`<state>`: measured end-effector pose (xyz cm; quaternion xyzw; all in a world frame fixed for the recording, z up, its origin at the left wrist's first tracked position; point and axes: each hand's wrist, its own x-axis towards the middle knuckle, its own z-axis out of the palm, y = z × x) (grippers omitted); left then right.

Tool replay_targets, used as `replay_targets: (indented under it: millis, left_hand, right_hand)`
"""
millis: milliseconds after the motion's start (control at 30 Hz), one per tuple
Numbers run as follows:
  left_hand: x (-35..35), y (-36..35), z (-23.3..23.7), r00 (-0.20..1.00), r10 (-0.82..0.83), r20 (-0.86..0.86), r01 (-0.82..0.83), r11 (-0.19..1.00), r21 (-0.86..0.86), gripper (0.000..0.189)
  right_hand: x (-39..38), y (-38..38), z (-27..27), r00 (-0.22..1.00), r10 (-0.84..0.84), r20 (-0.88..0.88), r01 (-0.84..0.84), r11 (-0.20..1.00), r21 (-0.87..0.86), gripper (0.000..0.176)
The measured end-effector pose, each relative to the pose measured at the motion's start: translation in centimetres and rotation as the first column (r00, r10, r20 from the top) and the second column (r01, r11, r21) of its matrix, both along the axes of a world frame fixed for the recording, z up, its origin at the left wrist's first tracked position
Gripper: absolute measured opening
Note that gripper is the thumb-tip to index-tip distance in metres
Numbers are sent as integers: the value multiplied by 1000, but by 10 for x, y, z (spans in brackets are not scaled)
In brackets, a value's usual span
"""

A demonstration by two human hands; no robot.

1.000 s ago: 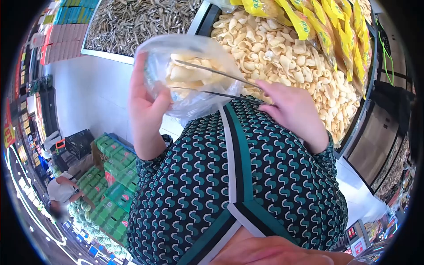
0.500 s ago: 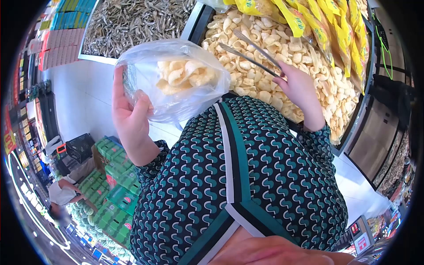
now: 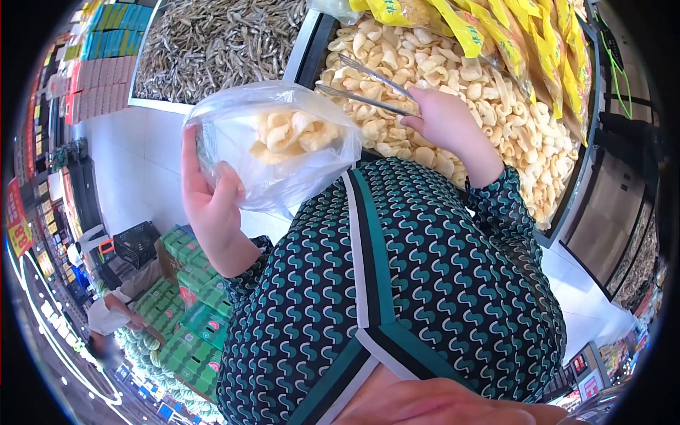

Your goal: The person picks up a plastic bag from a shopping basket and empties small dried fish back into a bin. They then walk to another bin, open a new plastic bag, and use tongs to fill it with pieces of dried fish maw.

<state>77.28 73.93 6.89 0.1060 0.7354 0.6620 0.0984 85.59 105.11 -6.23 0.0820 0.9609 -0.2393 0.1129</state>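
My left hand point(image 3: 214, 195) pinches the rim of a clear plastic bag point(image 3: 248, 113), which hangs open with several pale curled chips point(image 3: 294, 134) inside. In my right hand point(image 3: 443, 120) are metal tongs point(image 3: 372, 103), their tips apart, pointing left toward the bag. Nothing shows between the tips. The tongs are over a black-edged bin of loose curled chips point(image 3: 425, 64), close to the bag's right side.
A tray of small dried fish point(image 3: 219, 49) lies beyond the bag. Yellow packets point(image 3: 510, 42) line the bin's upper right. Green boxes point(image 3: 188, 354) are stacked at lower left, near another person point(image 3: 110, 315).
My right hand and the tongs have moved left, closer to the bag. The bag sits slightly lower in view.
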Motion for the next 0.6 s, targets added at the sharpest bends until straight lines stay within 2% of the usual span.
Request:
replay_targets:
  millis: [67,200,267,333,433,500,567,600]
  left_hand:
    - [1,6,1,998,66,14,-67,997,25,72]
    - [0,8,0,996,84,6,-84,996,4,72]
    - [-2,1,-2,1000,3,13,-4,1000,17,72]
    - [-1,2,-1,1000,11,13,-11,1000,14,72]
    - [-1,4,1,1000,19,20,-19,1000,6,72]
    - [-3,1,-1,999,25,21,-25,1000,4,72]
    - [-8,-9,-6,995,-101,18,100,994,45,73]
    - [-9,-10,-8,995,-99,16,98,994,47,73]
  right_hand:
    - [4,-13,1,1000,-4,10,3,998,55,46]
    - [3,-36,-9,995,-77,63,65,983,171,46]
    - [5,-33,-4,994,-88,70,74,980,186,42]
    - [5,-30,-5,992,-99,76,82,976,200,38]
    - [4,-29,-14,997,-79,-7,79,982,172,31]
    - [3,-31,-16,993,-89,-75,101,979,178,18]
    - [7,-29,-6,996,-77,-38,83,978,193,20]
    - [8,-27,-3,998,-66,0,64,976,208,27]
